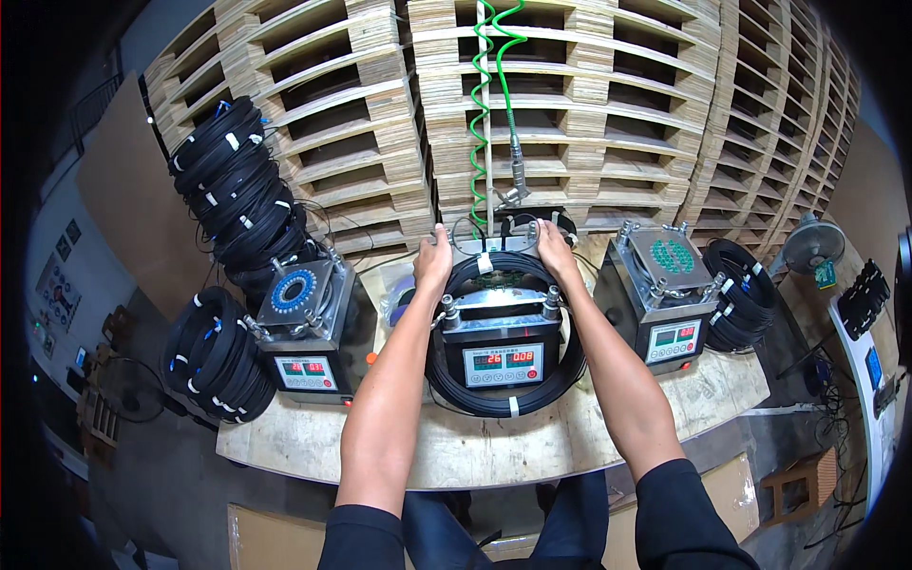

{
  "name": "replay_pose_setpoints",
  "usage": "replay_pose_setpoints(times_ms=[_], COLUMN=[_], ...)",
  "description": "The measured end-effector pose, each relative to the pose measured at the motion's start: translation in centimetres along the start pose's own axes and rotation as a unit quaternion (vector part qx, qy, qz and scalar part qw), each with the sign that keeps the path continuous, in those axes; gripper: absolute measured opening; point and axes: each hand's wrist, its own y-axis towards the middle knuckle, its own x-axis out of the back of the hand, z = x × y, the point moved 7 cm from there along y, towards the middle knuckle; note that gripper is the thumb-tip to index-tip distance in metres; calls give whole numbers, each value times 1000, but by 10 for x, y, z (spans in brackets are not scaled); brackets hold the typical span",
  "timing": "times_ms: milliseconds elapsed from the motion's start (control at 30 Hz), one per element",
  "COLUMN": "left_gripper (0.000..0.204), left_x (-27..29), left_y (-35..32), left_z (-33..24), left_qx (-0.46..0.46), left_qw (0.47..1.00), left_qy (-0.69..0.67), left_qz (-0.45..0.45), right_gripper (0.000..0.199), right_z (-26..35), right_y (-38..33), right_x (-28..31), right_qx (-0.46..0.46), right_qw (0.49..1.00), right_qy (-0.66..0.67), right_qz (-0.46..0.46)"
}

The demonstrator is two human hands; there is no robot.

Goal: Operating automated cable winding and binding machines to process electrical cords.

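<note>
Middle machine (503,332), display (503,364) nearside, black cable coil (475,401) around

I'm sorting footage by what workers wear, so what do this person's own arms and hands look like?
The left hand and right hand are gloveless, and no watch or bracelet shows. The forearms are uncovered. The left sleeve and right sleeve are short and very dark, navy or black, with no visible markings.
</note>
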Motion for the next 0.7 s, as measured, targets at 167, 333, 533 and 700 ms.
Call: replay_pose_setpoints(times_ms=[167, 333, 533, 700], left_gripper=[83, 88, 86, 81], left_x=[-3, -12, -18, -6], left_y=[4, 20, -4, 11], left_z=[3, 7, -9, 0], left_qx=[-29, -73, -64, -63], left_qw=[998, 994, 990, 997], left_qy=[-45, -66, -69, 11], left_qz=[16, 57, 102, 35], right_gripper=[67, 69, 63, 52], right_z=[5, 8, -8, 4], right_y=[-9, -8, -3, -2], right_x=[4, 3, 5, 1], right_qx=[-35, -51, -45, 28], right_qw=[999, 999, 996, 999], right_qy=[17, -15, -76, -17], right_qz=[-33, -13, -31, -44])
